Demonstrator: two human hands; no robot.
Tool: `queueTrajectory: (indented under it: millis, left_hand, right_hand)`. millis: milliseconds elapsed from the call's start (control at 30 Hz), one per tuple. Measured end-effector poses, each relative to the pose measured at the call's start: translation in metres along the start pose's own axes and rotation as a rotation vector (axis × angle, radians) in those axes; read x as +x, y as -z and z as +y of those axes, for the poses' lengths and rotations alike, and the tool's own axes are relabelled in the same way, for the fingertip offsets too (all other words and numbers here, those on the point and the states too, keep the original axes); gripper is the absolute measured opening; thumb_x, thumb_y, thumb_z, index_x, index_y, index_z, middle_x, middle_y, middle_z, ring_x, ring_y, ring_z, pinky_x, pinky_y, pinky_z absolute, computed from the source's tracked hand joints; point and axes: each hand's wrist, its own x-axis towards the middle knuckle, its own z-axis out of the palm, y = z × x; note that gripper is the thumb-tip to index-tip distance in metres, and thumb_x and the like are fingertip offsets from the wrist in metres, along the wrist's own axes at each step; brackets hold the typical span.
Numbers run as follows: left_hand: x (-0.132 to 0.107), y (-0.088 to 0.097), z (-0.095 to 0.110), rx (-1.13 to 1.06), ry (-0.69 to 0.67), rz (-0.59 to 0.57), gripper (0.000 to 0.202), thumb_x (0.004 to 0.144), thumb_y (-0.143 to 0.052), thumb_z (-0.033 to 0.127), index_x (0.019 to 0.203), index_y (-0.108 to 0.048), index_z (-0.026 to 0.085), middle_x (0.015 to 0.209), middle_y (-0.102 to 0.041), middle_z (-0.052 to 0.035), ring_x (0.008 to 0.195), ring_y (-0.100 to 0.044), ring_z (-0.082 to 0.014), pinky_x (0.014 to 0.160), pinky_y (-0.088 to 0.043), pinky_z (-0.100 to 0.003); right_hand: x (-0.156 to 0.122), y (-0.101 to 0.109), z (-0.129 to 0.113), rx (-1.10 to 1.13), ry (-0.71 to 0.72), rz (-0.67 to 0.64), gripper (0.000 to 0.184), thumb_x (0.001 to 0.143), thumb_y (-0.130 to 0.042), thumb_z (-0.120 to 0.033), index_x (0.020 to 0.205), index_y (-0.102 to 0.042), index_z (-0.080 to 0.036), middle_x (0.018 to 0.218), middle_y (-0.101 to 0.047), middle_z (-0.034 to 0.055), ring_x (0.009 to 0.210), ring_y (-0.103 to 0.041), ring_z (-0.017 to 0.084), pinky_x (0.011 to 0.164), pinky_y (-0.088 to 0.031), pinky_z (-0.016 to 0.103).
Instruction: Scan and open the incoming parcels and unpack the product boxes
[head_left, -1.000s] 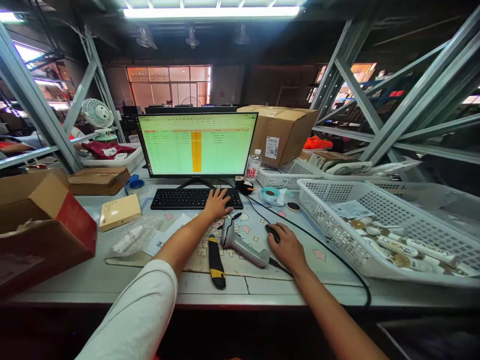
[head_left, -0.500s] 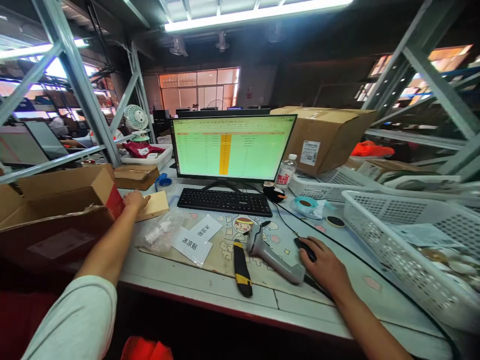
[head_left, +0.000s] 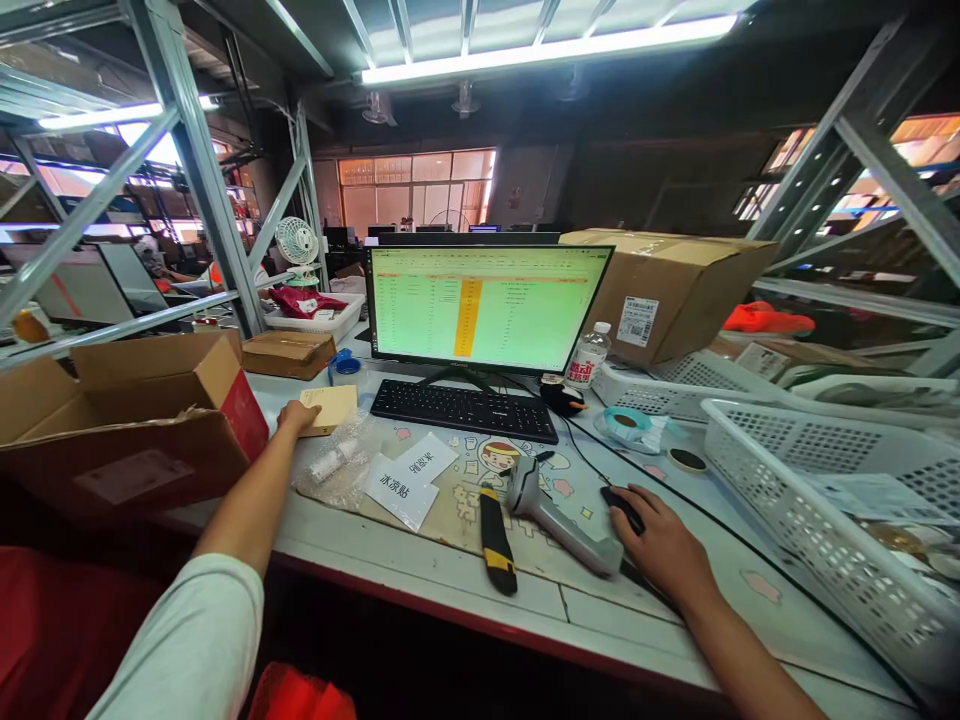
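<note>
My left hand [head_left: 295, 417] is at the left end of a pale yellow box [head_left: 336, 408], thumb on its top and the other fingers mostly hidden. My right hand [head_left: 667, 545] rests closed over a black computer mouse [head_left: 624, 512]. Left of that mouse lies a grey barcode scanner [head_left: 562, 525], and beside it a black-and-yellow utility knife [head_left: 496, 540]. Two white printed cards [head_left: 409, 485] overlap on the desk mat. Clear bubble wrap [head_left: 334, 465] sits just in front of the yellow box.
A monitor [head_left: 491, 305] showing a spreadsheet stands behind a black keyboard [head_left: 465, 408]. An open carton [head_left: 135, 455] fills the left side. White plastic baskets [head_left: 810, 500] line the right, near a large closed carton [head_left: 675, 290]. A bottle [head_left: 591, 355] and tape rolls [head_left: 626, 420] stand between.
The view has shifted, so the desk things appear farther right and slightly lower. My left hand has drawn slightly nearer, its thumb now visible on the yellow box. My right hand stays on the mouse.
</note>
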Motion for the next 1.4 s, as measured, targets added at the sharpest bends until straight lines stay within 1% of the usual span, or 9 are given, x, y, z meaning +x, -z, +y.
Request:
queueTrajectory:
  millis: [167,333,467,633,733,833,1000,1233,1400]
  left_hand:
    - [-0.018,0.016,0.025,-0.25,-0.096,0.132,0.053,0.08,-0.077,0.026,0.127,-0.06,0.005,0.138,-0.058,-0.0307,0.132,-0.058,-0.0398,0.11,-0.046,-0.051]
    - [-0.041,0.052,0.052,-0.572,-0.383,0.292,0.056,0.085,-0.068,0.02,0.138,-0.05,0.014,0.145,-0.057,-0.0186,0.139,-0.052,-0.0314,0.12,-0.039,-0.046]
    - [-0.08,0.061,0.054,-0.808,-0.599,0.176,0.043,0.093,-0.063,0.036,0.13,-0.051,0.017,0.13,-0.068,-0.0133,0.121,-0.066,-0.0263,0.104,-0.054,-0.039]
    - [-0.147,0.042,0.048,-1.191,-0.856,-0.086,0.06,0.084,-0.079,0.057,0.125,-0.049,0.024,0.131,-0.065,-0.0105,0.124,-0.063,-0.0248,0.104,-0.054,-0.038]
    - [-0.185,0.025,0.055,-1.372,-0.817,-0.212,0.055,0.083,-0.083,0.05,0.122,-0.052,0.028,0.131,-0.065,-0.0068,0.128,-0.06,-0.0224,0.11,-0.05,-0.037]
    - [-0.221,0.007,0.069,-1.619,-0.69,-0.335,0.061,0.074,-0.09,0.038,0.125,-0.056,0.03,0.133,-0.066,-0.0048,0.133,-0.058,-0.0228,0.115,-0.046,-0.038]
    - [-0.263,-0.031,0.091,-1.824,-0.447,-0.369,0.068,0.06,-0.091,0.026,0.122,-0.064,0.024,0.125,-0.071,-0.0069,0.123,-0.064,-0.0278,0.11,-0.048,-0.042]
    - [-0.27,-0.065,0.086,-1.839,-0.238,-0.372,0.054,0.051,-0.087,0.016,0.099,-0.065,0.024,0.1,-0.073,0.0003,0.111,-0.065,-0.0237,0.109,-0.046,-0.042]
    - [-0.283,-0.061,0.086,-1.868,-0.166,-0.543,0.038,0.053,-0.081,0.017,0.087,-0.065,0.021,0.091,-0.072,0.0002,0.106,-0.067,-0.0237,0.105,-0.049,-0.041]
  right_hand:
    - [0.001,-0.006,0.004,0.018,0.017,0.005,0.058,0.096,-0.036,-0.056,0.127,-0.071,-0.022,0.142,-0.063,0.011,0.122,-0.065,0.033,0.091,-0.06,0.048]
    - [0.002,0.002,0.001,0.105,0.062,0.097,0.064,0.094,-0.038,-0.061,0.129,-0.068,-0.015,0.135,-0.065,0.0187,0.125,-0.062,0.039,0.107,-0.052,0.058]
    - [-0.001,0.025,-0.019,0.2,0.117,0.217,0.061,0.098,-0.039,-0.059,0.133,-0.063,-0.015,0.135,-0.065,0.0196,0.133,-0.058,0.038,0.116,-0.045,0.057]
    - [-0.018,0.031,-0.06,0.202,0.059,-0.192,0.074,0.09,-0.049,-0.064,0.145,-0.057,-0.014,0.127,-0.071,0.0174,0.111,-0.07,0.037,0.098,-0.057,0.052]
    - [-0.026,0.027,-0.086,0.079,0.048,-0.344,0.076,0.092,-0.049,-0.054,0.155,-0.048,-0.012,0.124,-0.072,0.0182,0.11,-0.071,0.038,0.098,-0.056,0.054]
    - [-0.029,0.024,-0.111,0.008,0.097,-0.36,0.07,0.093,-0.049,-0.04,0.155,-0.046,-0.006,0.13,-0.069,0.0215,0.116,-0.068,0.038,0.102,-0.053,0.052]
    - [-0.026,0.031,-0.142,-0.064,0.071,-0.367,0.067,0.091,-0.051,-0.026,0.153,-0.044,-0.002,0.139,-0.061,0.0265,0.122,-0.063,0.038,0.097,-0.052,0.048]
    - [-0.054,0.11,-0.156,0.339,0.277,-0.45,0.028,0.082,-0.056,-0.03,0.103,-0.071,-0.021,0.09,-0.075,0.0056,0.079,-0.068,0.023,0.071,-0.051,0.031]
    - [-0.081,0.149,-0.17,0.475,0.338,-0.381,0.028,0.078,-0.059,-0.028,0.102,-0.072,-0.022,0.095,-0.077,0.0063,0.082,-0.071,0.023,0.07,-0.054,0.029]
